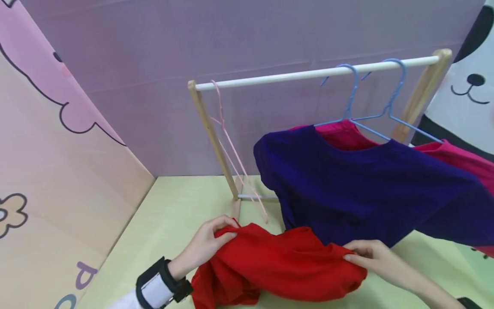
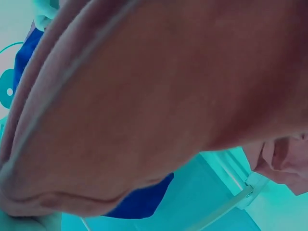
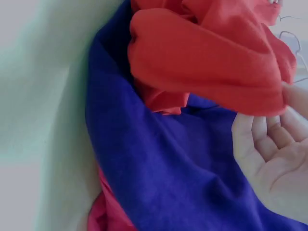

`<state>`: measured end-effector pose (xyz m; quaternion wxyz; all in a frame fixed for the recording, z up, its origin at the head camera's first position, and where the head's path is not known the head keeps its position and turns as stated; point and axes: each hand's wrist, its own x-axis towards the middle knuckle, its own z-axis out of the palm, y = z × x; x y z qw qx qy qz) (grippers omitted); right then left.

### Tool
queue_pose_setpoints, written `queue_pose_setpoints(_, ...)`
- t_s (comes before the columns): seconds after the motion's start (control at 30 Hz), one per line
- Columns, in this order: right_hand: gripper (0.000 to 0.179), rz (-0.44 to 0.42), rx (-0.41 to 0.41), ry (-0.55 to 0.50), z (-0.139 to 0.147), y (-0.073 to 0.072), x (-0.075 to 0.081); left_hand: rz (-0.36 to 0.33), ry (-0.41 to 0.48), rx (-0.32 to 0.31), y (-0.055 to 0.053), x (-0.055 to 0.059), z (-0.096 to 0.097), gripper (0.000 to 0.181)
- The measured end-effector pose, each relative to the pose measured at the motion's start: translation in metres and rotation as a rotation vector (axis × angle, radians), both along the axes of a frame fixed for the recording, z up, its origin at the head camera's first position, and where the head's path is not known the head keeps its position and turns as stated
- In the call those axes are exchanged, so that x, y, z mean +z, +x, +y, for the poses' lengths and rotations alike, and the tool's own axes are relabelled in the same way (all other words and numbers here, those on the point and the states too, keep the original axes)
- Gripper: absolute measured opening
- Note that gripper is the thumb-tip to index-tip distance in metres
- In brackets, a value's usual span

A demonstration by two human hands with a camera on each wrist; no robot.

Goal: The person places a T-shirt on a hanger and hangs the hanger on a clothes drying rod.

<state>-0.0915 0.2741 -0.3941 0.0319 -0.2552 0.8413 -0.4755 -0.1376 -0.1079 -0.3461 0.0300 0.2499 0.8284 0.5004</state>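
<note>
A bunched red shirt (image 1: 285, 262) is stretched between both hands, low in front of the rack. My left hand (image 1: 206, 242) pinches its upper left edge between thumb and fingers. At the other end, my right hand (image 1: 380, 259) pinches the right edge; the right wrist view shows this right hand (image 3: 284, 144) with the fabric between thumb and fingertips. Close-up cloth (image 2: 144, 96) covers most of the left wrist view and hides nearly all of the left hand. Right behind the red shirt hangs a dark blue T-shirt (image 1: 359, 189).
A wooden rack (image 1: 210, 133) with a white rail (image 1: 278, 78) stands against the purple backdrop. A bare pink hanger (image 1: 231, 146) hangs at its left end. Two blue hangers (image 1: 352, 90) are at the right, with a pink shirt (image 1: 459, 156) behind the blue one. The tabletop (image 1: 181, 201) is pale yellow.
</note>
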Motion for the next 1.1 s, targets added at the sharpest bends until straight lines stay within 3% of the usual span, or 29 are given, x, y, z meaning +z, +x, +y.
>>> queue_pose_setpoints(0.2, 0.015, 0.059, -0.067, 0.046, -0.002, -0.013, 0.006, 0.005, 0.051, 0.06, 0.002, 0.0, 0.001, 0.015)
queue_pose_setpoints(0.4, 0.02, 0.01, -0.007, 0.063, -0.023, -0.03, 0.035, 0.029, 0.063, 0.067, 0.002, 0.004, 0.002, 0.015)
queue_pose_setpoints(0.53, 0.023, -0.022, 0.032, 0.108, -0.046, -0.045, 0.064, 0.015, 0.05, 0.043, 0.003, 0.007, 0.002, 0.017)
queue_pose_setpoints(0.63, 0.023, 0.002, 0.069, 0.139, -0.069, -0.057, 0.087, 0.003, 0.032, 0.016, 0.002, 0.009, 0.001, 0.018)
queue_pose_setpoints(0.83, 0.029, 0.029, 0.135, 0.173, -0.119, -0.082, 0.129, -0.026, -0.067, -0.09, -0.002, 0.013, -0.002, 0.018)
queue_pose_setpoints(0.97, 0.037, -0.025, 0.155, 0.19, -0.15, -0.095, 0.142, -0.055, -0.113, -0.125, -0.003, 0.012, -0.002, 0.019)
queue_pose_setpoints(1.1, 0.039, -0.087, 0.148, 0.159, -0.175, -0.103, 0.14, -0.072, -0.141, -0.147, -0.002, 0.011, -0.003, 0.022)
